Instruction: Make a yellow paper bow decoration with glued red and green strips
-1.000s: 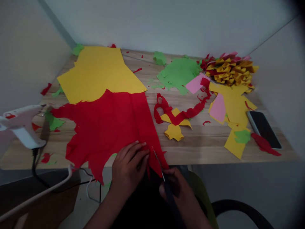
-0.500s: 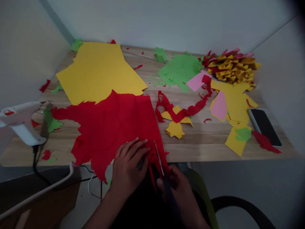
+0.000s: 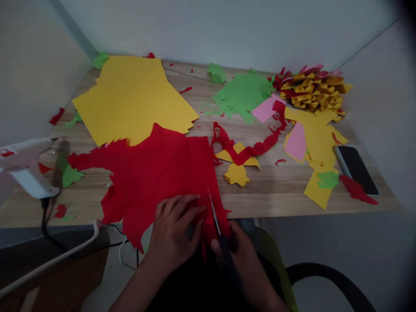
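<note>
– What's moved? Looks like the red paper sheet (image 3: 152,173) has slid rightward and towards the near edge of the worktop (image 3: 276,201) since the earlier frame.
– Right, and it now covers less of the yellow sheets (image 3: 130,95) behind. It hangs over that edge, its right side between the hands.
– How are they gripping?
– Left hand (image 3: 173,229): fingers slightly spread, pressing the red down. Right hand (image 3: 240,255): closed round the dark handles of the scissors (image 3: 216,219). Can't tell if fingers are through the loops.
– Any tips for a clean cut?
– Keep the sheet taut close beside the blades, left fingertips clear of their line. I'd use long, even strokes and feed the paper round instead of twisting the wrist.
– And the count?
– One pair of scissors, one glue gun (image 3: 29,156) by the left edge, one smartphone (image 3: 355,169) near the right edge, one bundle of folded paper (image 3: 313,93) at the far right corner, and two pink pieces (image 3: 296,143). Yellow layers overlap too much to count.
</note>
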`<state>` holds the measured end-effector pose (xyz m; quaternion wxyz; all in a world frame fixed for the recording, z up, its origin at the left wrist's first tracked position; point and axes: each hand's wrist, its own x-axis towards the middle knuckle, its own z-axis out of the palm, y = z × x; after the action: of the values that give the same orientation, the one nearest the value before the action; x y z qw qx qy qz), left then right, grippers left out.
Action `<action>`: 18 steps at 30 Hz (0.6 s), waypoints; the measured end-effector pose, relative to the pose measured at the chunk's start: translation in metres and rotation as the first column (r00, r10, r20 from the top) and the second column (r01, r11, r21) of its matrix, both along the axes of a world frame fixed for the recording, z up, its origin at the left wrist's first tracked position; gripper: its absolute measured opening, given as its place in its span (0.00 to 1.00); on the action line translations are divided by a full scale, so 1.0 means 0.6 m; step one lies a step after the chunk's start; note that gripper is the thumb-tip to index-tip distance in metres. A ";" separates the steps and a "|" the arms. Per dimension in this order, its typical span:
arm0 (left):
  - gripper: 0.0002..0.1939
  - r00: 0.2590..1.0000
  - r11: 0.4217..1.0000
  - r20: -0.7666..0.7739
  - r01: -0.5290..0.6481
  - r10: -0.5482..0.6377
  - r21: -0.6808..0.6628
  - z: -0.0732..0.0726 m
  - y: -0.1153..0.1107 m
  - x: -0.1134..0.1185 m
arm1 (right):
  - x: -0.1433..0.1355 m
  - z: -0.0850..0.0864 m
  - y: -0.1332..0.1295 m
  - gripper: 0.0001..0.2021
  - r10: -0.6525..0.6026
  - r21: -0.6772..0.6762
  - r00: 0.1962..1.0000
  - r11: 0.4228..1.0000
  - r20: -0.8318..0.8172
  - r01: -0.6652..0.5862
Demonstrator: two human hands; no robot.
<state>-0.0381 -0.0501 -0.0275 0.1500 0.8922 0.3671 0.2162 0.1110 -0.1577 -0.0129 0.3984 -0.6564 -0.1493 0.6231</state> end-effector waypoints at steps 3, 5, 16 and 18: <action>0.11 1.000 0.999 -0.001 0.026 -0.026 -0.019 0.001 0.000 0.000 | -0.005 -0.007 -0.003 0.24 -0.029 -0.019 0.998 0.999 -0.056 0.028; 0.11 1.000 0.999 -0.001 0.024 -0.024 -0.023 0.001 -0.001 0.000 | -0.004 -0.009 -0.006 0.24 -0.028 -0.023 0.996 0.999 -0.079 0.027; 0.13 0.999 0.999 0.028 -0.041 0.042 -0.027 -0.003 -0.025 0.000 | -0.001 0.006 0.005 0.21 -0.017 0.123 0.999 0.992 0.027 0.014; 0.11 0.997 0.997 0.038 -0.069 0.070 -0.033 -0.001 -0.022 0.003 | -0.003 -0.001 0.004 0.21 -0.026 0.133 0.999 0.991 0.023 0.023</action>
<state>-0.0364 -0.0636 -0.0281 0.1639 0.8720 0.3982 0.2329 0.1091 -0.1554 -0.0133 0.4468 -0.6380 -0.1873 0.5986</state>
